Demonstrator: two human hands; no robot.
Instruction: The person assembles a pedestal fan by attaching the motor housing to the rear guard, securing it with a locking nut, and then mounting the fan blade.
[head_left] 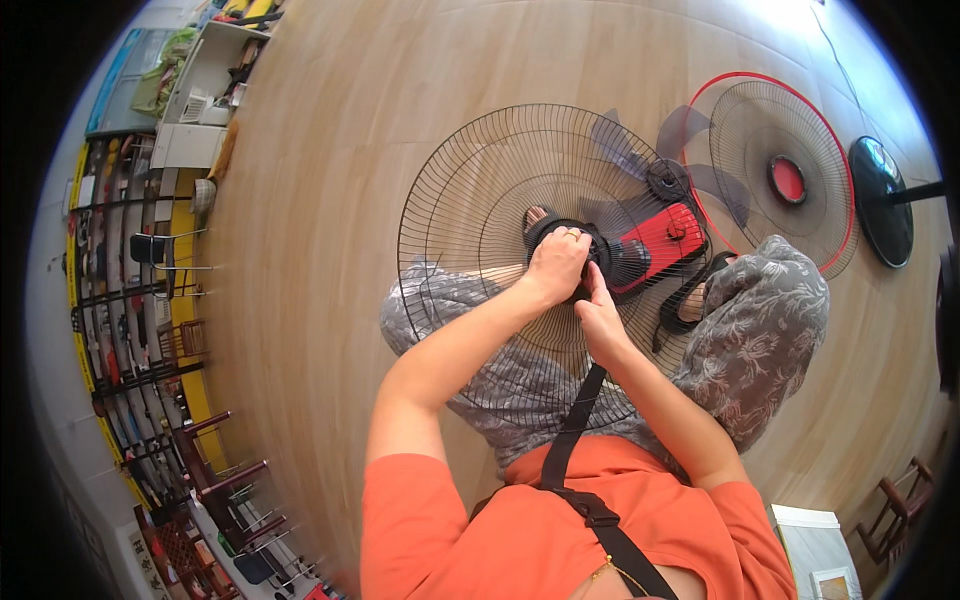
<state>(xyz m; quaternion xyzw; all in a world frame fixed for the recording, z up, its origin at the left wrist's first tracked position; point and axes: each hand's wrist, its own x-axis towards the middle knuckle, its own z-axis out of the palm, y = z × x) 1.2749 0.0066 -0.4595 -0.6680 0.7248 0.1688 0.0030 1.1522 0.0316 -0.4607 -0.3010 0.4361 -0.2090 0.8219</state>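
The head view shows both hands at the black hub (586, 232) of a wire grille (470, 215), which spreads around the fingers on every side, over the lap. The left hand (560, 262) lies across the hub with its fingers bent over it, grasping it. The right hand (600, 322), on the near side of those fingers, reaches up with its fingertips against the hub's near edge; whether they pinch it I cannot tell.

Just right of the fingers, seen through the wires, is a red panel (660, 240). Farther out that way, dark blades (725, 192) lie partly beyond the grille's edge and overlap a red-rimmed grille (788, 180). Well right of the fingers, a black disc (880, 215) sits just beside that red rim.

The near edge of the grille passes over the legs (755, 340), and its right edge comes near the right knee, so room is tight there. Left of and beyond the fingers, past the wire rim, bare floor (310, 200) runs wide and open until the shelves (125, 300), well apart on the far left.
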